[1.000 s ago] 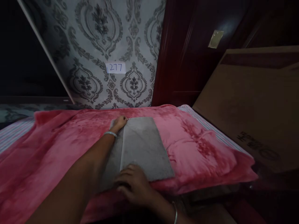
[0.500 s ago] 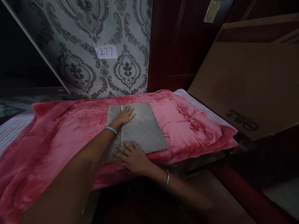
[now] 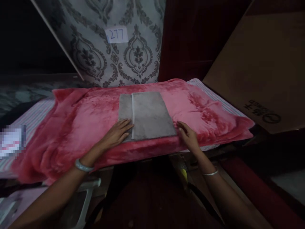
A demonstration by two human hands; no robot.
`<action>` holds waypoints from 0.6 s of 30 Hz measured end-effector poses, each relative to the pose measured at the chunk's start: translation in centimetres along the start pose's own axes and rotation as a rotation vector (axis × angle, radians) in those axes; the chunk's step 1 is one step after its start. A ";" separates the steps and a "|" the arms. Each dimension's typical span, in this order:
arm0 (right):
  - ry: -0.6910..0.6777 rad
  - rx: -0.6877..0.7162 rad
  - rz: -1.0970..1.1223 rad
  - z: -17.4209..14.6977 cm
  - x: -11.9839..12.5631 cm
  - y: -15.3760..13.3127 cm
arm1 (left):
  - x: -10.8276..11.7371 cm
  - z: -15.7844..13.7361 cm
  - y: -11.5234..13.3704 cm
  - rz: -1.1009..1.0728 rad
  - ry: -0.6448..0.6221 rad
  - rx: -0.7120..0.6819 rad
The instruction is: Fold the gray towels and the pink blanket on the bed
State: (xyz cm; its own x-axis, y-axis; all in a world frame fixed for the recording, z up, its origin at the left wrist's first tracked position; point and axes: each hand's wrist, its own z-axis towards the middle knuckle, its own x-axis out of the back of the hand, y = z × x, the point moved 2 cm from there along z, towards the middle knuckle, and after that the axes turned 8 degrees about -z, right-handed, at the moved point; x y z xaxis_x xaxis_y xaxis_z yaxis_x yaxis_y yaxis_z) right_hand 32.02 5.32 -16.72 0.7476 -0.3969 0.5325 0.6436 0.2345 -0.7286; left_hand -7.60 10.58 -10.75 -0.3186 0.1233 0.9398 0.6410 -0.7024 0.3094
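A grey cloth (image 3: pixel 153 116), folded flat with a pale edge running down its left part, lies on a pink plush blanket (image 3: pixel 95 109). My left hand (image 3: pixel 116 133) rests on the cloth's lower left corner, its fingers stretched out and nearly flat. Just beyond the cloth's lower right corner is my right hand (image 3: pixel 189 136), held above the blanket with fingers loosely bent and the thumb apart. Nothing shows in its grasp. Each wrist wears a bracelet.
Under the blanket a striped sheet (image 3: pixel 214 95) shows at both ends. A large cardboard box (image 3: pixel 262 70) leans at the right. Behind stand a patterned wall (image 3: pixel 95 60) with a paper marked 277 (image 3: pixel 116 34) and a dark red panel (image 3: pixel 186 41). A pale frame (image 3: pixel 87 200) is below left.
My left hand has moved from the cloth's upper part to its lower left corner. My right hand has left the cloth's front edge and gone right, past its corner. The view has tilted down.
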 end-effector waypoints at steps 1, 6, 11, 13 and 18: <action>-0.014 -0.009 -0.022 -0.1 -0.5 0.2 | -0.3 -0.8 0.8 0.012 0.013 -0.007; 0.000 -0.010 -0.194 -0.2 -2.2 -0.5 | -2.3 -2.5 3.7 0.079 0.061 -0.066; -0.097 -0.134 -0.147 0.7 -1.7 -1.2 | -3.5 -2.0 4.1 0.120 0.140 -0.061; -0.158 -0.175 -0.126 1.3 -1.4 -1.1 | -3.6 -1.7 4.3 0.134 0.160 -0.056; -0.258 -0.259 0.227 2.6 -1.4 -1.9 | -3.3 -1.2 5.4 0.184 0.175 -0.014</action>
State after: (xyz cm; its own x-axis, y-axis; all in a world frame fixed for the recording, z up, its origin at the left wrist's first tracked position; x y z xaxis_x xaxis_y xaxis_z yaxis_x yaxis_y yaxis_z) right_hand 30.18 7.77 -14.95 0.9030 -0.1187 0.4129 0.4205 0.0469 -0.9061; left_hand -3.97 5.54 -12.33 -0.3148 -0.1301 0.9402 0.6897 -0.7119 0.1324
